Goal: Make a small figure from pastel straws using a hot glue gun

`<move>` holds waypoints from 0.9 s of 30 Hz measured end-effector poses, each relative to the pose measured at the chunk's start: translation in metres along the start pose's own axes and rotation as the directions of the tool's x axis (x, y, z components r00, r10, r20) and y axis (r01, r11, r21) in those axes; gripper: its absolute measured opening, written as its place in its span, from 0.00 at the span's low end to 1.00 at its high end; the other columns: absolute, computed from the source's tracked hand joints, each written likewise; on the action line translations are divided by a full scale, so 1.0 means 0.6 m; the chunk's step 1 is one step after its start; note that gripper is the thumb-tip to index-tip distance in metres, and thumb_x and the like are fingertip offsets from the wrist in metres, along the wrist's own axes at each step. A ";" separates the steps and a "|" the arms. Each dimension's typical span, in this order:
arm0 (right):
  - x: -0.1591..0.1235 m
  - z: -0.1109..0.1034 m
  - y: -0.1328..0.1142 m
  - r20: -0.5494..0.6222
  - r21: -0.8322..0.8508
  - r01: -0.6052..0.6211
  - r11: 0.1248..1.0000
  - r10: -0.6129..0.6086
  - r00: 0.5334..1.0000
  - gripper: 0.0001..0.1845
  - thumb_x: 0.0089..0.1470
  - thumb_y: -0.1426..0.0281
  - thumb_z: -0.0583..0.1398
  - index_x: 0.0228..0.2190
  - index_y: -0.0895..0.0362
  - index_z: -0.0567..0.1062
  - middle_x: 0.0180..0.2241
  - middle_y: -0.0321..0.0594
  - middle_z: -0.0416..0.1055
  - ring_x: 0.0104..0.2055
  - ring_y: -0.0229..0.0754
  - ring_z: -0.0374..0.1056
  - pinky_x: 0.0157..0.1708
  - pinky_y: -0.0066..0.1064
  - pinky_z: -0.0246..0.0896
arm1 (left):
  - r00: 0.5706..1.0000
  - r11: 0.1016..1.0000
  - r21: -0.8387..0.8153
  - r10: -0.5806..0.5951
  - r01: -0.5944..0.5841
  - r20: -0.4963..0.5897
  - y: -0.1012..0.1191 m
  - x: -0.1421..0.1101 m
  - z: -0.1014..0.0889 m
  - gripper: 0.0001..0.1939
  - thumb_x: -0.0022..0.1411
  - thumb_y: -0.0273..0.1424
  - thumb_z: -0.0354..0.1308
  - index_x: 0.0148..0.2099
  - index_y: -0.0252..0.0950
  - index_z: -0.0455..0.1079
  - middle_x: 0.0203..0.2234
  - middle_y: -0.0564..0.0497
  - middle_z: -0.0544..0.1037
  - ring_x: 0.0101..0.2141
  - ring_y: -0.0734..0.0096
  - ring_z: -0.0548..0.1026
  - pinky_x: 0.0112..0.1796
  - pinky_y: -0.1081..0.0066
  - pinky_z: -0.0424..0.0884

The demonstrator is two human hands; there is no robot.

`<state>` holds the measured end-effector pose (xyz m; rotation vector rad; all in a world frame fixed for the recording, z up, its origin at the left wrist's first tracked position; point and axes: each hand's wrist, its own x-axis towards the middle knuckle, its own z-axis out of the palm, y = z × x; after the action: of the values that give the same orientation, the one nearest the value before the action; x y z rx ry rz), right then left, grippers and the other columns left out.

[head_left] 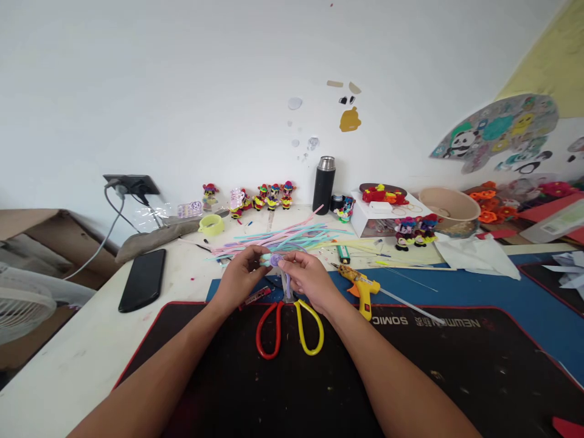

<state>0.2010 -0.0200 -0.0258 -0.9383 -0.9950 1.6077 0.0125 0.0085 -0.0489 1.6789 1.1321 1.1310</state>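
My left hand [241, 275] and my right hand [309, 280] meet above the black desk mat [456, 365]. Both pinch a small pastel pipe-cleaner piece [275, 260], lilac with a pale green end, whose tail hangs down between them. Just below the hands lie scissors [289, 325] with one red and one yellow handle loop. A spread of pastel pipe cleaners [283, 238] lies right behind the hands. A yellow glue gun [360, 286] rests to the right of my right hand.
A black phone [143, 278] lies at the left. Small colourful figurines [262, 198], a black flask [323, 184], a tape roll [211, 224], a white box [387, 216], a beige bowl [449, 207] and white paper [477, 255] stand further back. A fan [20, 304] is at the far left.
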 end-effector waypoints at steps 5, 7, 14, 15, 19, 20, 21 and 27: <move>0.001 -0.001 0.000 -0.002 0.009 -0.012 1.000 0.012 1.000 0.20 0.43 0.58 0.72 0.31 0.57 0.74 0.17 0.22 0.58 0.13 0.26 0.45 0.14 0.23 0.37 | 1.000 1.000 0.007 -0.008 0.008 0.012 0.005 -0.002 -0.001 0.14 0.59 0.34 0.65 0.47 0.40 0.72 0.39 0.51 0.79 0.38 0.65 0.77 0.40 0.68 0.72; 0.001 0.000 -0.001 -0.005 0.003 -0.015 1.000 0.015 1.000 0.20 0.43 0.58 0.72 0.31 0.57 0.74 0.17 0.22 0.58 0.13 0.26 0.45 0.14 0.24 0.37 | 1.000 1.000 0.000 -0.006 0.006 0.011 0.007 -0.003 -0.001 0.14 0.58 0.34 0.65 0.47 0.40 0.72 0.39 0.51 0.79 0.38 0.65 0.77 0.40 0.67 0.72; 0.000 0.000 0.000 -0.018 -0.023 -0.045 0.999 0.045 0.999 0.20 0.43 0.57 0.72 0.28 0.56 0.73 0.17 0.22 0.57 0.14 0.27 0.46 0.14 0.23 0.37 | 1.000 1.000 -0.011 -0.016 0.016 0.006 0.016 -0.004 0.002 0.14 0.57 0.34 0.66 0.46 0.40 0.72 0.37 0.52 0.79 0.36 0.65 0.77 0.40 0.67 0.72; 0.000 0.000 0.000 -0.021 -0.028 -0.054 0.998 0.053 0.998 0.20 0.42 0.57 0.72 0.28 0.56 0.72 0.16 0.22 0.56 0.14 0.27 0.46 0.14 0.23 0.37 | 1.000 1.000 -0.005 -0.011 0.011 0.011 0.017 -0.004 0.001 0.14 0.58 0.33 0.65 0.46 0.40 0.72 0.37 0.52 0.79 0.36 0.65 0.76 0.39 0.67 0.72; -0.001 0.000 -0.002 -0.028 -0.033 -0.087 0.996 0.086 0.996 0.19 0.43 0.58 0.72 0.27 0.57 0.72 0.16 0.22 0.56 0.14 0.26 0.45 0.14 0.23 0.36 | 1.000 0.999 0.040 0.005 -0.006 0.024 0.018 -0.007 0.000 0.13 0.59 0.32 0.64 0.47 0.40 0.73 0.37 0.52 0.78 0.36 0.65 0.76 0.39 0.67 0.71; -0.001 0.000 -0.002 -0.030 -0.034 -0.096 0.995 0.095 0.995 0.19 0.43 0.58 0.72 0.27 0.57 0.72 0.15 0.22 0.55 0.14 0.27 0.46 0.14 0.23 0.35 | 1.000 0.999 0.051 0.008 -0.010 0.029 0.019 -0.007 0.000 0.13 0.60 0.32 0.64 0.48 0.41 0.73 0.38 0.52 0.78 0.36 0.65 0.76 0.39 0.67 0.71; -0.002 0.000 -0.003 -0.031 -0.036 -0.106 0.994 0.105 0.994 0.19 0.43 0.58 0.72 0.27 0.56 0.72 0.15 0.22 0.55 0.14 0.27 0.46 0.14 0.23 0.35 | 0.999 0.998 0.057 0.011 -0.013 0.040 0.019 -0.008 0.000 0.14 0.60 0.32 0.63 0.49 0.41 0.73 0.39 0.51 0.79 0.37 0.65 0.76 0.39 0.66 0.72; -0.002 -0.002 -0.008 -0.043 -0.057 -0.118 0.991 0.116 0.992 0.19 0.44 0.58 0.71 0.27 0.56 0.72 0.14 0.22 0.55 0.13 0.28 0.46 0.14 0.23 0.34 | 0.988 0.998 0.039 0.034 -0.040 0.152 0.039 -0.015 -0.003 0.20 0.63 0.36 0.63 0.57 0.42 0.72 0.51 0.46 0.77 0.43 0.61 0.78 0.47 0.61 0.75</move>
<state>0.2042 -0.0200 -0.0217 -1.0823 -0.9799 1.6573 0.0147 -0.0064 -0.0285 1.7929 1.0393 0.9901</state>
